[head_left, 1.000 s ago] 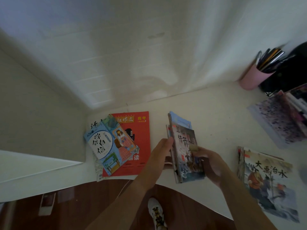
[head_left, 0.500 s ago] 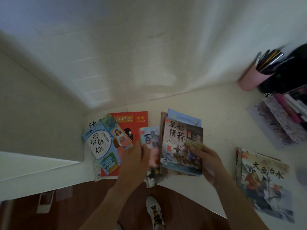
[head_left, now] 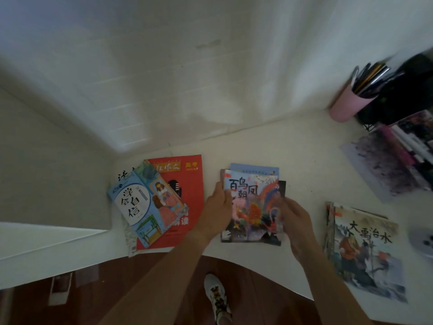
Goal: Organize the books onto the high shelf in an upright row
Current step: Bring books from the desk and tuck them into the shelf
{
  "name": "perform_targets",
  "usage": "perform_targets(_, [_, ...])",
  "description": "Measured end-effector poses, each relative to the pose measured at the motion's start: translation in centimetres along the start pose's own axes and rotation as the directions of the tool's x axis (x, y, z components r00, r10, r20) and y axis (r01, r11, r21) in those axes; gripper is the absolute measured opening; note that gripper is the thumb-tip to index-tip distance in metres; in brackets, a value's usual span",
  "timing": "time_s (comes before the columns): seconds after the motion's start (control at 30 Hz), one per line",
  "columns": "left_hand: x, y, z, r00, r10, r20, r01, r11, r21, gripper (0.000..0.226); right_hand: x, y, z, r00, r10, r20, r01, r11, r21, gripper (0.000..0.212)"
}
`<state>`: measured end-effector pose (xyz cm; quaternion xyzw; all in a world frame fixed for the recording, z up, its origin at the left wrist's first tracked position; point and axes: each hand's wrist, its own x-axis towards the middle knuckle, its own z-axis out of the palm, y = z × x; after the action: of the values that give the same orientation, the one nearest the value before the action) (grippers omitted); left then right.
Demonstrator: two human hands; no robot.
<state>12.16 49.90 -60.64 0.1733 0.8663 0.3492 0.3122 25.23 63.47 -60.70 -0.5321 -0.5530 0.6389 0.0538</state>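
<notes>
Fingers of left hand and right hand pinched side edges of small book stack, centre frame, on white desk.

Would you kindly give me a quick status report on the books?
Both hands, left hand and right hand, gripping the small book stack on the desk. Other books flat either side. Nothing shelved yet.

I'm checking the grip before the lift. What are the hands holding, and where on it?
A small stack of picture books: left hand on its left edge, right hand on its right edge, over the desk.
</notes>
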Motion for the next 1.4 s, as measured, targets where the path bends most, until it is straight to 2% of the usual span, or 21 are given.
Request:
perform_targets(0.07, [1.0, -0.6, 1.2, 0.996, 0.072, 0.052, -0.082, 0.973, 0.218, 0.037, 0.1, 1.1, -0.3, 0.99, -0.121, -0.079, 0.102, 0.972, -0.211, 0.032])
perform_targets(0.13, [1.5, -1.9, 1.9, 0.994, 0.096, 0.049, -0.108, 0.881, 0.461, 0.049, 0.3, 2.3, -0.3, 0.972, -0.18, -0.154, 0.134, 0.954, -0.268, 0.034])
perform_targets(0.17, [1.6, -2.5, 2.0, 0.996, 0.09, 0.024, -0.091, 0.886, 0.455, 0.056, 0.4, 2.6, -0.3, 0.962, -0.21, -0.174, 0.164, 0.955, -0.246, 0.028])
perform_targets(0.2, [1.4, -2.6, 2.1, 0.99, 0.136, -0.019, -0.116, 0.903, 0.414, 0.056, 0.5, 2.9, -0.5, 0.955, -0.238, -0.177, 0.204, 0.96, -0.19, 0.022])
perform_targets(0.23, [1.1, -2.6, 2.1, 0.983, 0.171, -0.066, -0.144, 0.944, 0.297, 0.056, 0.5, 2.9, -0.7, 0.951, -0.259, -0.166, 0.244, 0.964, -0.107, 0.018])
perform_targets(0.3, [0.1, -1.3, 1.4, 0.977, 0.203, -0.07, -0.207, 0.978, -0.042, 0.07, -0.2, 2.5, -1.2, 0.946, -0.309, -0.1, 0.317, 0.946, 0.073, 0.015])
perform_targets(0.37, [-1.4, 0.1, 0.7, 0.983, 0.182, 0.014, -0.161, 0.899, -0.408, 0.061, -1.3, 1.5, -1.9, 0.925, -0.378, -0.04, 0.377, 0.898, 0.228, 0.014])
perform_targets(0.4, [-2.0, 0.9, 0.3, 0.982, 0.185, 0.048, -0.138, 0.859, -0.493, 0.05, -1.6, 1.0, -2.4, 0.918, -0.396, -0.04, 0.39, 0.875, 0.288, 0.018])
perform_targets(0.47, [-2.8, 1.7, 0.0, 0.973, 0.225, 0.053, -0.155, 0.806, -0.571, 0.041, -1.5, 0.2, -3.1, 0.909, -0.415, -0.029, 0.393, 0.833, 0.389, 0.03])
perform_targets(0.53, [-3.3, 2.0, 0.8, 0.973, 0.221, 0.068, -0.132, 0.771, -0.623, 0.047, -1.1, 0.1, -3.1, 0.912, -0.409, 0.024, 0.362, 0.833, 0.419, 0.035])
perform_targets(0.63, [-3.3, 1.4, 3.2, 0.985, 0.131, 0.111, -0.036, 0.788, -0.615, 0.065, -0.2, 2.0, -2.0, 0.952, -0.307, -0.015, 0.288, 0.873, 0.393, 0.018])
perform_targets(0.73, [-2.5, 1.2, 4.3, 0.991, 0.113, 0.075, -0.052, 0.827, -0.56, 0.054, -0.1, 2.6, -1.8, 0.963, -0.265, -0.049, 0.263, 0.889, 0.375, 0.009])
perform_targets(0.83, [-2.5, 3.6, 4.3, 0.982, 0.164, 0.096, -0.097, 0.868, -0.486, 0.045, -1.0, 1.4, -3.9, 0.937, -0.299, -0.179, 0.341, 0.891, 0.299, 0.021])
perform_targets(0.9, [-3.3, 6.3, 5.2, 0.971, 0.19, 0.145, -0.121, 0.913, -0.39, 0.032, -1.9, 1.1, -6.3, 0.908, -0.327, -0.262, 0.378, 0.908, 0.178, 0.023])
perform_targets(0.97, [-4.2, 8.8, 6.9, 0.949, 0.249, 0.194, -0.219, 0.962, -0.164, 0.025, -2.9, 1.2, -9.4, 0.891, -0.272, -0.364, 0.291, 0.957, -0.003, 0.021])
perform_targets(1.0, [-4.5, 9.8, 8.2, 0.942, 0.263, 0.206, -0.259, 0.965, -0.047, 0.027, -3.3, 1.5, -11.1, 0.871, -0.243, -0.426, 0.215, 0.97, -0.114, 0.019])
perform_targets(1.07, [-5.3, 11.3, 11.3, 0.947, 0.246, 0.207, -0.264, 0.963, 0.06, 0.029, -4.1, 1.9, -14.6, 0.827, -0.239, -0.509, 0.088, 0.949, -0.303, 0.018])
perform_targets(1.17, [-6.4, 12.2, 15.7, 0.948, 0.25, 0.199, -0.274, 0.955, 0.109, 0.033, -4.1, 3.1, -19.0, 0.813, -0.232, -0.535, -0.005, 0.915, -0.404, 0.023])
perform_targets(1.23, [-6.7, 11.7, 17.9, 0.935, 0.3, 0.189, -0.338, 0.915, 0.219, 0.039, -3.6, 4.2, -20.5, 0.804, -0.223, -0.551, -0.074, 0.882, -0.465, 0.021])
perform_targets(1.33, [-6.9, 10.6, 19.9, 0.921, 0.303, 0.247, -0.382, 0.831, 0.404, 0.064, -2.4, 6.5, -20.8, 0.863, -0.156, -0.48, -0.189, 0.783, -0.593, 0.024])
perform_targets(1.4, [-6.9, 9.8, 20.4, 0.926, 0.219, 0.306, -0.336, 0.848, 0.409, 0.078, -2.0, 7.6, -20.5, 0.893, -0.075, -0.443, -0.193, 0.827, -0.529, 0.027])
